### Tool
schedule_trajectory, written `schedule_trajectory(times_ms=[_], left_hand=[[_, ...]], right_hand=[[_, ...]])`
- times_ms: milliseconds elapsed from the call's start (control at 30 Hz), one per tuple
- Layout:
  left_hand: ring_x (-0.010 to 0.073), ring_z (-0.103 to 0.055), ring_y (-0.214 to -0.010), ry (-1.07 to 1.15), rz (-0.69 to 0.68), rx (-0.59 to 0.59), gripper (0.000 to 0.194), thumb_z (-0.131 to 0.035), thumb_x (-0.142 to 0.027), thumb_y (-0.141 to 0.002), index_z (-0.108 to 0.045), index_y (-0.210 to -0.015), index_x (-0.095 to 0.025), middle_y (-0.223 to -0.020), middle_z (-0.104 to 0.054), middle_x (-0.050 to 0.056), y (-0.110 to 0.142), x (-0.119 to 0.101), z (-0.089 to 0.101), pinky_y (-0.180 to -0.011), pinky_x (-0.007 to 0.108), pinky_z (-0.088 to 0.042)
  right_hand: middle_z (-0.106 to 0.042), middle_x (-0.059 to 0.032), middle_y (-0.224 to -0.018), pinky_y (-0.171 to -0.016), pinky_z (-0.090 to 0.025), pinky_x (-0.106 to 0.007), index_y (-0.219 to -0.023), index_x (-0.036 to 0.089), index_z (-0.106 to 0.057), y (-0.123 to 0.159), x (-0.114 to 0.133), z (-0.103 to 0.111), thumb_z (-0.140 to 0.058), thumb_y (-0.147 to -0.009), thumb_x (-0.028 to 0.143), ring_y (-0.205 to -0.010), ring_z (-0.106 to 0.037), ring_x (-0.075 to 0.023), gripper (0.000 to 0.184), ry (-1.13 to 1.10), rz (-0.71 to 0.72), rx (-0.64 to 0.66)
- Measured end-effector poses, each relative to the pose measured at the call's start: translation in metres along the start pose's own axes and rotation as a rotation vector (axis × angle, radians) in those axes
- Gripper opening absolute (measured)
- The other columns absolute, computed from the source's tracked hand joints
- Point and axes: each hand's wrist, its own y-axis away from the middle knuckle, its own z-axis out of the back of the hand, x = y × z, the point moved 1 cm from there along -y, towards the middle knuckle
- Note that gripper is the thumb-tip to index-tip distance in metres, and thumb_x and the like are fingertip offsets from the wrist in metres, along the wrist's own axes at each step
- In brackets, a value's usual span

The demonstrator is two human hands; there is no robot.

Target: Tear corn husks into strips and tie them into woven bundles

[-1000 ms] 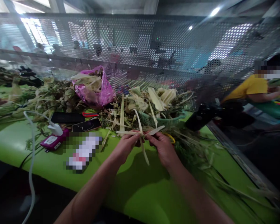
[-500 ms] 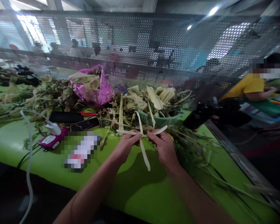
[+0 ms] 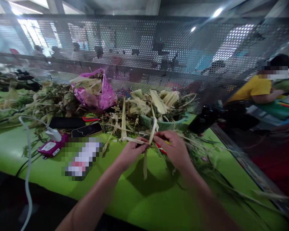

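Note:
Pale dried corn husk strips point(image 3: 145, 165) cross between my two hands just above the green table. One strip points left past my left hand, one stands up at the crossing, and one hangs below it. My left hand point(image 3: 133, 153) pinches the crossing between thumb and fingertips. My right hand point(image 3: 175, 149) is at the crossing's right side, its thumb and index finger closed by the upright strip. Under the right hand lies a red and yellow object point(image 3: 162, 149), partly hidden. Behind the hands, a green basket point(image 3: 175, 124) holds more husks point(image 3: 159, 102).
A pink plastic bag point(image 3: 108, 96) of husks stands behind, beside a heap of dried plants point(image 3: 60, 96). Phones point(image 3: 87, 130), a purple power adapter point(image 3: 53, 147) and a white cable point(image 3: 28, 179) lie left. Plant stalks point(image 3: 221, 175) spread right. A person in yellow point(image 3: 252, 88) sits beyond.
The strip that stuck out to the right now stands upright at the crossing. My right hand has shifted slightly right, and the lower strip hangs straighter.

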Motion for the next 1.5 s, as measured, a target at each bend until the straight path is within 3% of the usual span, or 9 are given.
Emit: schedule_trajectory(times_ms=[100, 367, 600, 733, 900, 1100, 1200, 1367, 1500], left_hand=[[0.0147, -0.049, -0.078, -0.019, -0.006, 0.066, 0.023, -0.061, -0.038, -0.08, -0.063, -0.087, -0.016, -0.082, -0.057, 0.003, -0.001, 0.003, -0.003, -0.073, 0.027, -0.038], [0.0139, -0.046, -0.076, -0.129, -0.016, 0.159, 0.02, -0.059, -0.034, -0.081, -0.063, -0.08, -0.014, -0.078, -0.055, 0.002, 0.001, 0.006, -0.005, -0.073, 0.027, -0.038], [0.0115, -0.047, -0.067, 0.117, 0.067, -0.05, 0.03, -0.067, -0.044, -0.074, -0.065, -0.085, -0.015, -0.069, -0.054, 0.0, 0.003, 0.001, -0.003, -0.065, 0.025, -0.038], [0.0109, -0.048, -0.067, 0.211, 0.065, -0.132, 0.033, -0.069, -0.044, -0.073, -0.067, -0.087, -0.015, -0.072, -0.057, 0.001, 0.001, 0.002, 0.001, -0.066, 0.025, -0.038], [0.0116, -0.049, -0.069, 0.249, 0.066, -0.132, 0.034, -0.065, -0.048, -0.075, -0.065, -0.082, -0.014, -0.073, -0.056, 0.001, 0.0, 0.004, 0.003, -0.067, 0.025, -0.039], [0.0096, -0.041, -0.059, 0.144, 0.015, -0.237, 0.033, -0.064, -0.046, -0.076, -0.059, -0.07, -0.015, -0.06, -0.047, -0.002, 0.001, 0.001, 0.003, -0.058, 0.023, -0.032], [0.0102, -0.042, -0.06, 0.135, 0.045, -0.172, 0.034, -0.065, -0.048, -0.075, -0.061, -0.071, -0.015, -0.063, -0.049, -0.001, 0.002, -0.002, 0.004, -0.059, 0.023, -0.033], [0.0112, -0.048, -0.07, 0.169, 0.085, -0.014, 0.031, -0.073, -0.04, -0.07, -0.065, -0.085, -0.015, -0.075, -0.057, 0.001, 0.004, -0.006, 0.002, -0.066, 0.024, -0.038], [0.0122, -0.05, -0.075, 0.164, 0.089, 0.06, 0.032, -0.076, -0.036, -0.066, -0.064, -0.087, -0.014, -0.081, -0.059, 0.002, 0.002, -0.002, -0.001, -0.071, 0.025, -0.04]], right_hand=[[-0.059, -0.0025, -0.072, -0.066, -0.041, -0.03, -0.072, 0.019, -0.064, 0.002, 0.001, -0.008, -0.061, -0.08, 0.041, -0.071, -0.054, -0.0183, 0.024, -0.112, -0.098, 0.125], [-0.056, -0.0009, -0.067, -0.064, -0.04, -0.028, -0.064, 0.018, -0.061, 0.005, -0.002, -0.02, -0.064, -0.074, 0.037, -0.067, -0.051, -0.0162, 0.021, -0.271, -0.162, 0.007], [-0.064, -0.0013, -0.076, -0.066, -0.041, -0.027, -0.084, 0.021, -0.068, 0.001, -0.004, -0.009, -0.058, -0.083, 0.045, -0.071, -0.055, -0.0166, 0.026, -0.282, -0.178, 0.181], [-0.062, -0.0001, -0.07, -0.061, -0.04, -0.026, -0.075, 0.02, -0.066, 0.002, -0.004, -0.007, -0.063, -0.079, 0.042, -0.066, -0.053, -0.0158, 0.022, -0.23, -0.157, 0.31], [-0.056, 0.0007, -0.069, -0.062, -0.039, -0.027, -0.074, 0.02, -0.06, 0.002, -0.005, -0.012, -0.059, -0.083, 0.04, -0.067, -0.051, -0.0155, 0.022, -0.208, -0.12, 0.328], [-0.056, 0.0011, -0.067, -0.058, -0.037, -0.025, -0.072, 0.02, -0.06, 0.002, -0.009, -0.014, -0.06, -0.082, 0.038, -0.063, -0.049, -0.0143, 0.021, -0.182, -0.108, 0.327], [-0.06, 0.0, -0.068, -0.059, -0.04, -0.026, -0.073, 0.02, -0.064, 0.001, -0.013, -0.012, -0.063, -0.079, 0.037, -0.066, -0.053, -0.0158, 0.018, -0.204, -0.123, 0.317], [-0.069, -0.0028, -0.088, -0.079, -0.046, -0.033, -0.09, 0.022, -0.069, -0.001, -0.009, -0.012, -0.064, -0.079, 0.039, -0.084, -0.061, -0.0198, 0.021, -0.422, -0.182, 0.317], [-0.065, -0.0007, -0.077, -0.075, -0.045, -0.031, -0.078, 0.021, -0.068, 0.001, -0.002, -0.014, -0.069, -0.073, 0.04, -0.075, -0.058, -0.0175, 0.02, -0.49, -0.221, 0.25]])
